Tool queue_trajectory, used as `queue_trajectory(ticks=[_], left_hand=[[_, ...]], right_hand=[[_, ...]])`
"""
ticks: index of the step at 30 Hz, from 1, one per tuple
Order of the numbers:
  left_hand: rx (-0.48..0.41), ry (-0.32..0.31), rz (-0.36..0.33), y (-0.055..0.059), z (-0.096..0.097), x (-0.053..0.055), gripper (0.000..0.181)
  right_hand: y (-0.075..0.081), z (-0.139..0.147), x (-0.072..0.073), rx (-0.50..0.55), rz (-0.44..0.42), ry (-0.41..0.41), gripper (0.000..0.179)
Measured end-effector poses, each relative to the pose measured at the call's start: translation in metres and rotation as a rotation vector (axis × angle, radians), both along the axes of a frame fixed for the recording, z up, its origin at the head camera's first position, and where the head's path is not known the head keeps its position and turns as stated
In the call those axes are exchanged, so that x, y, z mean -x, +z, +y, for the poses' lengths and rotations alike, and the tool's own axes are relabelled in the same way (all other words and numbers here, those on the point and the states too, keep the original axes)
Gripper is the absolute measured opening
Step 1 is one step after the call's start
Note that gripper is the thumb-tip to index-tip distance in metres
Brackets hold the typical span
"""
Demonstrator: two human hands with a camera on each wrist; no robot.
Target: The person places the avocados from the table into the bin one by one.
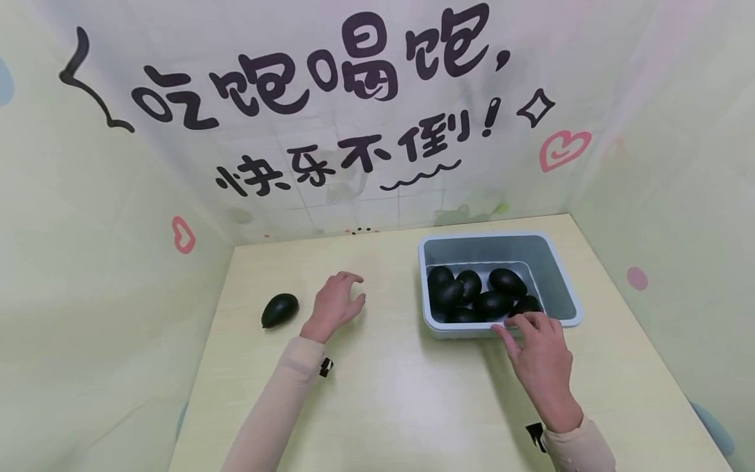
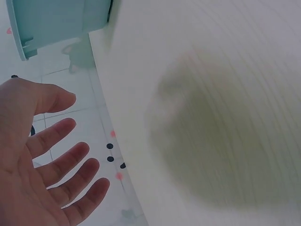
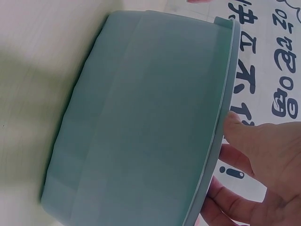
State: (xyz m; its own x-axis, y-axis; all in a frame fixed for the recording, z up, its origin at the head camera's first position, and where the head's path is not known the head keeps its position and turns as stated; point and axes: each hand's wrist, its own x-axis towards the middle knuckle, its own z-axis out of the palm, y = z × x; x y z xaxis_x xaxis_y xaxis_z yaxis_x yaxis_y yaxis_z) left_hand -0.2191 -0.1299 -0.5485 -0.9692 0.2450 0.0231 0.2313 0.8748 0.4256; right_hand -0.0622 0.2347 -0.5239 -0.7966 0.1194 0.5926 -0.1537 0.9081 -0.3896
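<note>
My right hand is at the near rim of a blue-grey plastic bin, pinching that rim between thumb and fingers. In the right wrist view the thumb lies against the outside of the bin while the other fingers go behind its edge. Several dark avocados lie inside the bin. My left hand hovers over the table with relaxed, slightly bent fingers and holds nothing; the left wrist view shows the same hand with its fingers spread. To its left a single dark green avocado lies on the table.
The pale wooden table ends at a printed cloth backdrop with black lettering. Cloth walls also flank it on the left and right. The bin stands near the table's back right corner.
</note>
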Motion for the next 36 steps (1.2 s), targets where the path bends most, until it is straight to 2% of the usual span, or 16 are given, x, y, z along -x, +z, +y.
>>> queue_trajectory(ticks=[6, 20, 25, 36], left_hand=[[0.003, 0.022, -0.004, -0.005, -0.01, -0.001, 0.039], [0.002, 0.042, -0.004, -0.008, -0.033, -0.003, 0.04], [0.021, 0.069, 0.006, -0.008, -0.044, -0.004, 0.04], [0.032, 0.114, -0.022, -0.01, -0.059, -0.008, 0.041]], right_hand=[[0.0, 0.0, -0.001, 0.002, -0.004, 0.001, 0.082], [0.0, 0.001, 0.0, -0.014, 0.02, 0.005, 0.08], [0.0, 0.001, 0.0, -0.009, 0.017, 0.004, 0.081], [-0.001, 0.001, 0.0, -0.003, 0.008, 0.004, 0.081]])
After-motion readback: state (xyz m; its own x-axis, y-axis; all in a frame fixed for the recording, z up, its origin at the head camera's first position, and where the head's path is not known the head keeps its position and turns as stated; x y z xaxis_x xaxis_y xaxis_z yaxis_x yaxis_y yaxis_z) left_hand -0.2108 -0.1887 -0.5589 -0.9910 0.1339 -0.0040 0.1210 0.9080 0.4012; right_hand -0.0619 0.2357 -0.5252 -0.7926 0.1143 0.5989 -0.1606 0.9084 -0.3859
